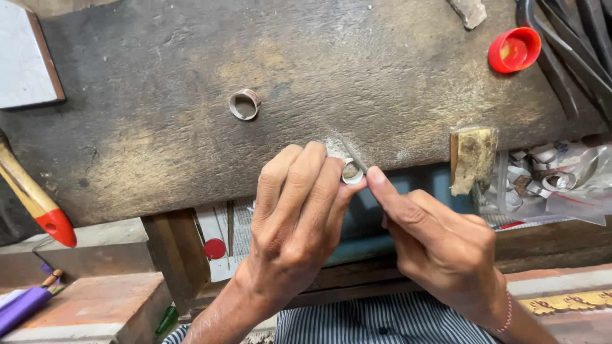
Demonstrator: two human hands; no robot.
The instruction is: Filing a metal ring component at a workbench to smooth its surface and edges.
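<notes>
Left hand [293, 223] pinches a small silver ring [352, 172] against the worn wooden bench [159, 127] edge for support, while right hand [440, 245] fingers clamp a thin file [354, 157] across it.

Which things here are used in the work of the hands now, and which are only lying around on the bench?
In use:
- left hand, pinching a small ring
- right hand, holding a thin file on that ring
- worn bench edge beneath them

Lying about:
- second ring
- red cap
- dark pliers
- bag of rings
- red-tipped wooden handle
</notes>
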